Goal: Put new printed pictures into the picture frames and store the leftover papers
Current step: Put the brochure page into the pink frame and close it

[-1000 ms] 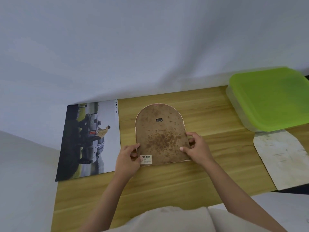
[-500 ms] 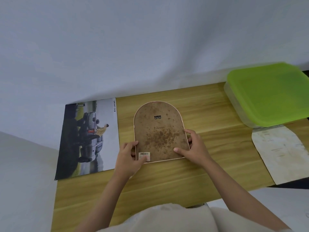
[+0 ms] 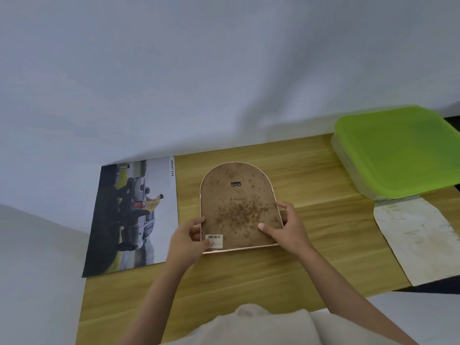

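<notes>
An arched picture frame (image 3: pixel 236 202) lies face down on the wooden table (image 3: pixel 311 260), showing its brown, spotted backing with a small metal hanger and a barcode sticker. My left hand (image 3: pixel 185 241) grips its lower left corner, thumb on the sticker. My right hand (image 3: pixel 286 226) holds the lower right edge, thumb pressed on the backing. The near edge looks slightly raised. A printed picture of a car and a person (image 3: pixel 132 215) lies flat to the left. A stained arched paper (image 3: pixel 418 237) lies at the right.
A clear plastic box with a green lid (image 3: pixel 398 150) stands at the back right, just beyond the stained paper. A grey-white wall rises behind the table. The printed picture overhangs the table's left edge. My light-coloured clothing shows at the bottom.
Both hands have kept their hold on the frame. My right thumb has slid further onto the backing, and the frame's near edge has lifted a little.
</notes>
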### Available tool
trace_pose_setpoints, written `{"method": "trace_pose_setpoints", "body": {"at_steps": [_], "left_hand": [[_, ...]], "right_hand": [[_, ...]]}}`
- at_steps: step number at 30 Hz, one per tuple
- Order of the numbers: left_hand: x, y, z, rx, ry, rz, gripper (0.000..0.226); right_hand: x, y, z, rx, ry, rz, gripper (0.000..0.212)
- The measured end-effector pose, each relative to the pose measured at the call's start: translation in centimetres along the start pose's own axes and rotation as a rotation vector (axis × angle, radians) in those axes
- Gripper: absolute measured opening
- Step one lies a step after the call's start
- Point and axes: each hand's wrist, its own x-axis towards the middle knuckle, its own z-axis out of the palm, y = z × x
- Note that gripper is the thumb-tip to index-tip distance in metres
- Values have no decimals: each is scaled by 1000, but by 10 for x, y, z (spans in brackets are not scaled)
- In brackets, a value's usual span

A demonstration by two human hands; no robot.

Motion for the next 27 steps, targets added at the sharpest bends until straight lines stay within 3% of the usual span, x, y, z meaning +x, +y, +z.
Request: {"method": "trace_pose_setpoints", "body": {"at_steps": [3, 7, 9, 12, 18, 22, 27], "left_hand": [[-6, 9, -16, -231, -111, -27, 48], [-17, 24, -29, -350, -209, -78, 47], [-22, 32, -33, -421, -205, -103, 46], [-30, 46, -37, -499, -172, -96, 44], [-58, 76, -36, -448, -29, 116, 47], [-75, 93, -29, -322, 82, 323, 50], [-88, 105, -15, -145, 158, 464, 42]], "right_hand": [[-5, -7, -7, 89, 37, -11, 67], [-9, -20, -11, 101, 65, -43, 63], [-11, -30, -14, 46, 56, -52, 60], [-11, -44, -18, -227, 58, -127, 59], [-20, -98, -14, -307, -124, -418, 54], [-30, -131, -10, 0, -271, -459, 62], [-38, -154, -10, 180, -252, -499, 71]]}}
